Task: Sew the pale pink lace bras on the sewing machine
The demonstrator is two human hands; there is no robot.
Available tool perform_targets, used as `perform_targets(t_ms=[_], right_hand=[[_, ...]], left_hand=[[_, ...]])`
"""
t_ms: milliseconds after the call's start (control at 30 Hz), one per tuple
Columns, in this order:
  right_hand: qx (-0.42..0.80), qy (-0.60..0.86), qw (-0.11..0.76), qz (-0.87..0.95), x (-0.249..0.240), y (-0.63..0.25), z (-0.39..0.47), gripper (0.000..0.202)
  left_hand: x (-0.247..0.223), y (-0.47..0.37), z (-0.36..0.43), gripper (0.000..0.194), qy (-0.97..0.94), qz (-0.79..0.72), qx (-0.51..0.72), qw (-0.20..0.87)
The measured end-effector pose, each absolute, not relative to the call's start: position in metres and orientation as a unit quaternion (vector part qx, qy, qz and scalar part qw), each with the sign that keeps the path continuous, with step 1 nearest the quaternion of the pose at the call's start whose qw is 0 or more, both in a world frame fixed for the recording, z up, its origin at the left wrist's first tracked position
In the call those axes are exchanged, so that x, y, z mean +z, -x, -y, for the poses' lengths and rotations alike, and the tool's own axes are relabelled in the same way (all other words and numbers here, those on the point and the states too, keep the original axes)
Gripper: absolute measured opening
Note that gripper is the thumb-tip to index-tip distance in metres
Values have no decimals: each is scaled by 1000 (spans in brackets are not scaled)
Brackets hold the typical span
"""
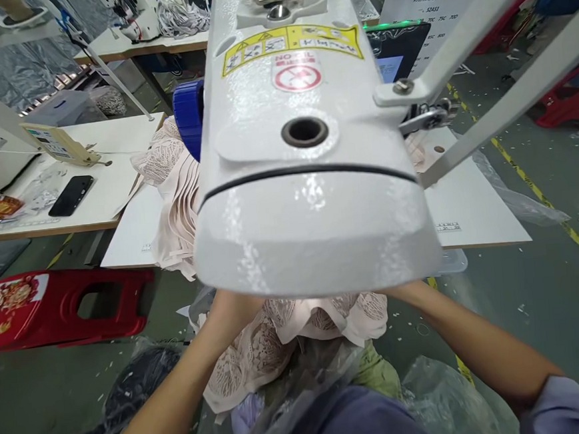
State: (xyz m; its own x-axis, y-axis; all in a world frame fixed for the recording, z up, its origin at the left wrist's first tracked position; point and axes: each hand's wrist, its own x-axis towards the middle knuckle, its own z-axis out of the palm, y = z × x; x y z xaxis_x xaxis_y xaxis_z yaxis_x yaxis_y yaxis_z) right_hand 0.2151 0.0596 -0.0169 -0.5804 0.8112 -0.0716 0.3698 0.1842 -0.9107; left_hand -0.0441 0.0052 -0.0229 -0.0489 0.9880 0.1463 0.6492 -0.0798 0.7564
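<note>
A white sewing machine head [316,235] fills the middle of the view and covers the fingers of both hands. Only the back of my left hand [239,306] shows at its lower left edge, close to pale pink lace bras [260,353] that hang over my lap. On the other side, my right hand [400,292] is mostly hidden under the lower right edge, beside the same lace pieces. What either hand holds cannot be seen. A stack of pale pink bra pieces [176,206] lies on the machine table [133,232] to the left.
A blue handwheel knob [190,120] sticks out from the machine's left side, and white metal bars [500,93] cross on the right. On the left side table lies a black phone [71,196]. Below it is a red stool [66,305]. Plastic bags [449,398] surround my lap.
</note>
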Motion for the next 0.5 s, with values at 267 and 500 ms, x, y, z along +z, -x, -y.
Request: perform_targets(t_ms=[267, 500], right_hand=[[550, 421, 270, 669, -41, -228, -57, 29], [800, 343, 311, 382, -113, -217, -22, 89]], left_hand=[[-13, 37, -7, 23, -688, -618, 307, 223], [-13, 33, -6, 28, -653, -666, 292, 213]])
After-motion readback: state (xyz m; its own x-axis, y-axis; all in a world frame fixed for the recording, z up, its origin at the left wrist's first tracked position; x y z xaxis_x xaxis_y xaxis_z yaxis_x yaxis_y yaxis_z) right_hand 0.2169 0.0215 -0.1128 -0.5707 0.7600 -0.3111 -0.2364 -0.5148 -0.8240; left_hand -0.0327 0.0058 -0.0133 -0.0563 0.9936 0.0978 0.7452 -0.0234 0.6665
